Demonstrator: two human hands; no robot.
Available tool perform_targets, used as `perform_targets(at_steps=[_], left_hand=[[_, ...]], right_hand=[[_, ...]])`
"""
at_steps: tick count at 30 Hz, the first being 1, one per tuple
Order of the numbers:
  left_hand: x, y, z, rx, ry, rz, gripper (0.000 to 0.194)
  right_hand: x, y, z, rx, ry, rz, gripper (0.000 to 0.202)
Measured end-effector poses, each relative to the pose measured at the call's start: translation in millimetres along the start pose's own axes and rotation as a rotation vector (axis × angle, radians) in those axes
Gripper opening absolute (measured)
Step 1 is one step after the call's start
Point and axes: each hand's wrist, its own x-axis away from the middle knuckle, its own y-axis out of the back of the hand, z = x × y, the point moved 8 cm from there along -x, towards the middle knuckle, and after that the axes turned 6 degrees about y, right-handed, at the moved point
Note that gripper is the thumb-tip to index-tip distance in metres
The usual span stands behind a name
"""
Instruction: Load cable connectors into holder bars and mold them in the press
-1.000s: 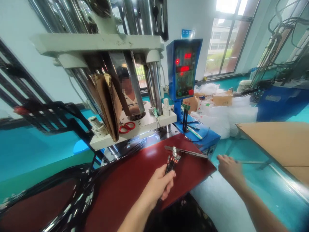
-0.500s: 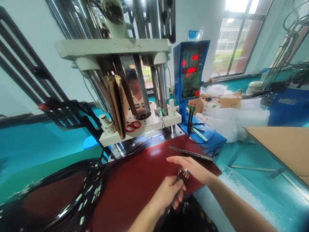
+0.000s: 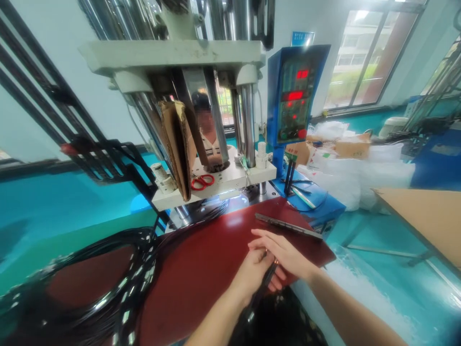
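Note:
My left hand [image 3: 254,271] is wrapped round a bundle of black cables [image 3: 262,290] above the front right of the dark red table [image 3: 194,269]. Small coppery tips show between the two hands. My right hand [image 3: 283,250] lies against the cable ends and the left hand, its fingers stretched out over them. The cables hang down toward a black heap [image 3: 281,319] below. Behind the hands, a long metal strip [image 3: 288,226] rests on the table.
Coiled black cables [image 3: 137,283] lie at the left. A press [image 3: 216,187] stands behind, with red scissors [image 3: 202,182] and folded cardboard [image 3: 176,149] on it. Beside it is a blue control box [image 3: 297,96]. A person [image 3: 207,137] is behind the press.
My right hand has come down against the left hand and the cable ends, which are now mostly covered. The camera view has shifted slightly.

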Motion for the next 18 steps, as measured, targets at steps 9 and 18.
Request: perform_targets(at_steps=[9,18], left_hand=[[1.1,10.7,7.7,0.011,-0.138,-0.038,0.027],[2.4,29.5,24.1,0.149,-0.064,-0.125,0.024]], right_hand=[[2.0,25.3,6.5,0.373,0.057,0.035,0.04],[33.8,122.5,-27.6,1.765,-0.21,-0.04,0.028]])
